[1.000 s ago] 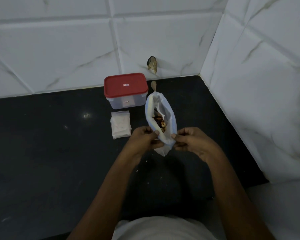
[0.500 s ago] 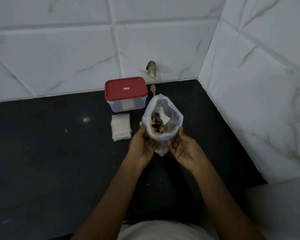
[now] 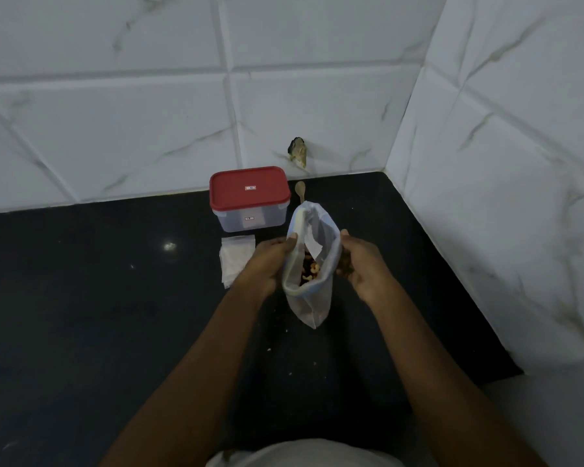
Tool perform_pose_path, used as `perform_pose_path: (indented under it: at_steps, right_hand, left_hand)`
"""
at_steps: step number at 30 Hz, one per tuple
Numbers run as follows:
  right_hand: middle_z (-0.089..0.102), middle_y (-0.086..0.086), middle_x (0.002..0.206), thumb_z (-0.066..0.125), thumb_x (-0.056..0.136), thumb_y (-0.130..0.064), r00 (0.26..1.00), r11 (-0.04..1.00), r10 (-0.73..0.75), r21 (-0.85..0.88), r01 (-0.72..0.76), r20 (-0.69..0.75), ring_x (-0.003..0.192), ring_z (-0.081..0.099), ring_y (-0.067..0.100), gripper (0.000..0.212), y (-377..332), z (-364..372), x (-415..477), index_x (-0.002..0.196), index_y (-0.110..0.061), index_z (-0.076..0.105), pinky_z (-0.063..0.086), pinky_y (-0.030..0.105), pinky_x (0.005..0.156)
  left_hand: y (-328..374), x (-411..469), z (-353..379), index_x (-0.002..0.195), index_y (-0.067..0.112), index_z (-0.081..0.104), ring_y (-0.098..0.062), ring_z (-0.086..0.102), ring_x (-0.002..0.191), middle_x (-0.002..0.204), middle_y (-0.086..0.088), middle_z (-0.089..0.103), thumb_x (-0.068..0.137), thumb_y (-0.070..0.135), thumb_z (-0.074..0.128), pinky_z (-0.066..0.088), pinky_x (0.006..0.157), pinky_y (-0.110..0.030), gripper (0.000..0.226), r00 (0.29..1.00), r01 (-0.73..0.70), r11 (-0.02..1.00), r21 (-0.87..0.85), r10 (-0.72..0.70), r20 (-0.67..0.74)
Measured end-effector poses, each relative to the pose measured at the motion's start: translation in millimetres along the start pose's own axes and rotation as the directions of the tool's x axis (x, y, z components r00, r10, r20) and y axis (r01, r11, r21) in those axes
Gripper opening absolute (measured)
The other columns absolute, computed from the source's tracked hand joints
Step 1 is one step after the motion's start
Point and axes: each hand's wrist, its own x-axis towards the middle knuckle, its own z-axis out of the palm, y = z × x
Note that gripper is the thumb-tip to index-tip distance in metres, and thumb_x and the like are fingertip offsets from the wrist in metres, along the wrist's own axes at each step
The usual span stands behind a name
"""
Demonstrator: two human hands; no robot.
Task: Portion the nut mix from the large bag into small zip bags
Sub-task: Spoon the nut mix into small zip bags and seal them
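The large clear bag (image 3: 309, 299) stands open over the dark counter, with the nut mix (image 3: 309, 273) showing at its bottom. My left hand (image 3: 270, 261) grips the bag's left side, thumb on the rim. On the other side my right hand (image 3: 361, 264) cups and holds the bag's right wall. A stack of small zip bags (image 3: 234, 261) lies flat on the counter just left of my left hand. A wooden spoon (image 3: 300, 191) lies behind the bag, its handle hidden by the bag.
A clear plastic box with a red lid (image 3: 249, 197) stands shut behind the small bags. White marble-tiled walls close the back and the right side (image 3: 503, 197). The black counter (image 3: 81, 298) stretches to the left. A few crumbs lie near my arms.
Both hands moved from pinching the near rim to holding the bag's two sides higher up. The bag's mouth spread open, then narrowed a little, and the bag now hangs lower in view.
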Motion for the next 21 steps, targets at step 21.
perform_pose_path:
  at_steps: [21]
  right_hand:
    - [0.06,-0.001,0.097,0.062,0.093,-0.029,0.879,0.434,-0.442,-0.815,0.385,0.18,0.084,0.059,0.012,0.011,-22,4,27,0.101,-0.024,0.056,0.05,0.029,0.072]
  left_hand:
    - [13,32,3,0.146,0.01,0.03,-0.031,0.048,0.127,0.138,-0.014,0.046,0.096,0.053,0.049,0.041,0.107,-0.047,0.068,0.993,-0.072,0.978,0.196,0.09,-0.081]
